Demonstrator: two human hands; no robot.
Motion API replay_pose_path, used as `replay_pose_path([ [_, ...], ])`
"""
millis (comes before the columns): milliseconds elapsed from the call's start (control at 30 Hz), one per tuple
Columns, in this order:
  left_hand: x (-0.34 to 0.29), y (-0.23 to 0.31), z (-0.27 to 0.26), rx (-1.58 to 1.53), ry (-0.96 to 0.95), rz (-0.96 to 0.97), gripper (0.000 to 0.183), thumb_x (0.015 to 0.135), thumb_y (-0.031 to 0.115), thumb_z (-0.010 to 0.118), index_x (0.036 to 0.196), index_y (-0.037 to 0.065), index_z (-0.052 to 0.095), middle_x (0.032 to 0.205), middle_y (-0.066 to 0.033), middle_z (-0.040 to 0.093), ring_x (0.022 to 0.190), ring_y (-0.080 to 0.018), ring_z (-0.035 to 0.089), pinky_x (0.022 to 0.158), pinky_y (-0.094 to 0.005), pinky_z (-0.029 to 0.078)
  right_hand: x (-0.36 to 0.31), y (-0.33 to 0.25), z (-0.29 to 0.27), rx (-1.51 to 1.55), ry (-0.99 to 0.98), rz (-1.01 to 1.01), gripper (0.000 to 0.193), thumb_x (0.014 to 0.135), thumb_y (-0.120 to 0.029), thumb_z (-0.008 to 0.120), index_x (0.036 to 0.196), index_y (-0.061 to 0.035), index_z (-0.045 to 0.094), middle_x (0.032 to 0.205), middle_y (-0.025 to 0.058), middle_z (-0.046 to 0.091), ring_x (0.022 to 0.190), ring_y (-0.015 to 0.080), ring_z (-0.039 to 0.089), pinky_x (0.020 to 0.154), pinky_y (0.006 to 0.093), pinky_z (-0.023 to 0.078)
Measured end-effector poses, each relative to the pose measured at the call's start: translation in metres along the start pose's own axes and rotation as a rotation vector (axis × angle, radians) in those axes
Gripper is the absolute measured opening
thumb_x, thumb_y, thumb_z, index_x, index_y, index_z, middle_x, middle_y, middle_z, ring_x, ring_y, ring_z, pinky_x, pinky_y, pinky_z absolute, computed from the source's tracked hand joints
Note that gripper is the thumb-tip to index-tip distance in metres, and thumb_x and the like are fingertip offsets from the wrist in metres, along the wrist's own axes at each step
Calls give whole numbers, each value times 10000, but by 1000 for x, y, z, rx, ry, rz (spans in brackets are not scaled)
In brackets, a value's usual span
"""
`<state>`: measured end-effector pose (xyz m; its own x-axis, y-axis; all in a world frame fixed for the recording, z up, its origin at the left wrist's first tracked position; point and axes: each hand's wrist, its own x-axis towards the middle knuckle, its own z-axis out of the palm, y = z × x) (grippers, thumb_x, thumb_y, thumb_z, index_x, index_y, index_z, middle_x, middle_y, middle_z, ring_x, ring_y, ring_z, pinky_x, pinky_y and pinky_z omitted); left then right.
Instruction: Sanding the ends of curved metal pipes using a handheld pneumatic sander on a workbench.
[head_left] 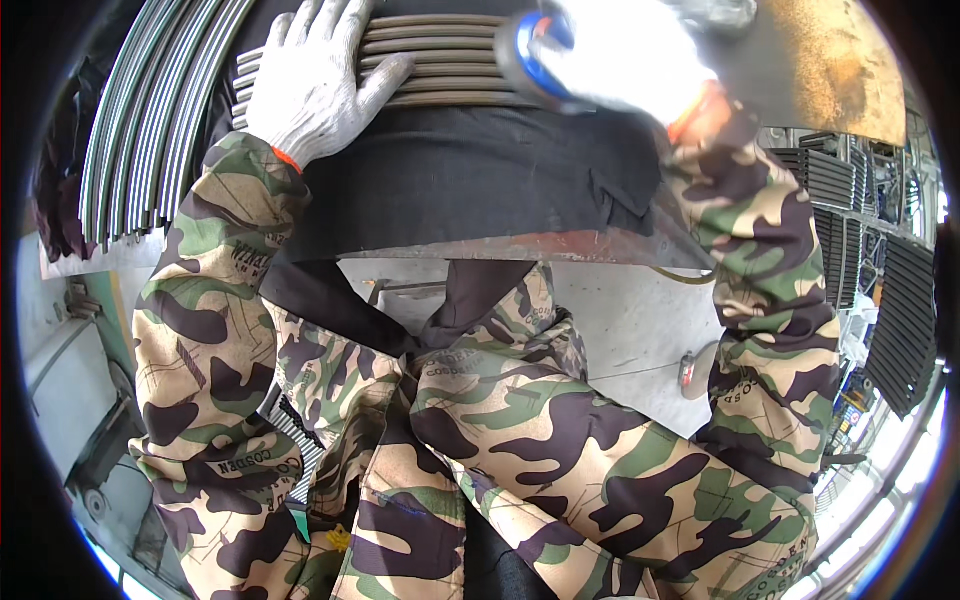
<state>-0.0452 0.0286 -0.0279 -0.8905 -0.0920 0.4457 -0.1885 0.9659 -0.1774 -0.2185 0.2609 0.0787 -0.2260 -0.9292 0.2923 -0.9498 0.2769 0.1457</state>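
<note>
The gloved left hand (318, 75) lies flat and spread on the stacked metal rods (440, 60) at the far bench (470, 190), pinning them steady, while the right hand (620, 55) grips a blurred blue-rimmed tool (528, 55) against their right end.

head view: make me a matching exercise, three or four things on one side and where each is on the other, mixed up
Things:
1. left hand
2. right hand
3. loose metal rods
4. dark cloth

Places:
A. curving along the far left
B. flat on the stacked bars
C. draped over the bench edge
D. around a blue-rimmed tool

Pairs: 1-B, 2-D, 3-A, 4-C
</note>
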Motion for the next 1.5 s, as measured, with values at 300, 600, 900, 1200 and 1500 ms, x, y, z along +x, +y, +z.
replay_pose_path([
  [300,3,12,7,-202,-206,-28,681,1005,479,581,1434,-47,532,1470,-263,542,1374,-430,482,1175,-524,326,-11,17,39,158,-40,15,229,891,-256,652,971,-47,608,878,217,623,773,411,665,655,517,524],
  [600,14,5,15,-107,-73,32,680,977,529,598,1374,-23,581,1410,-231,578,1309,-396,519,1128,-509,362,-7,14,26,110,-78,66,271,901,-305,660,980,-47,628,840,212,627,767,427,670,682,529,530],
  [900,19,5,10,-140,-132,4,681,998,506,570,1446,-6,543,1493,-232,537,1391,-418,479,1182,-519,327,-12,13,19,111,-34,41,260,900,-295,657,963,-45,619,849,214,621,767,427,668,666,526,534],
  [1200,29,-1,7,-154,-176,55,701,1000,506,573,1475,-6,513,1502,-256,526,1403,-425,472,1177,-500,350,-14,17,23,106,-8,24,259,893,-277,656,990,-38,631,913,235,654,807,451,676,683,522,544],
  [1500,33,5,7,-119,-98,198,673,1016,455,555,1484,-24,489,1514,-255,508,1409,-425,459,1187,-503,328,-20,18,17,126,76,-3,274,887,-276,670,960,-16,623,842,245,644,766,447,672,670,513,537],
])
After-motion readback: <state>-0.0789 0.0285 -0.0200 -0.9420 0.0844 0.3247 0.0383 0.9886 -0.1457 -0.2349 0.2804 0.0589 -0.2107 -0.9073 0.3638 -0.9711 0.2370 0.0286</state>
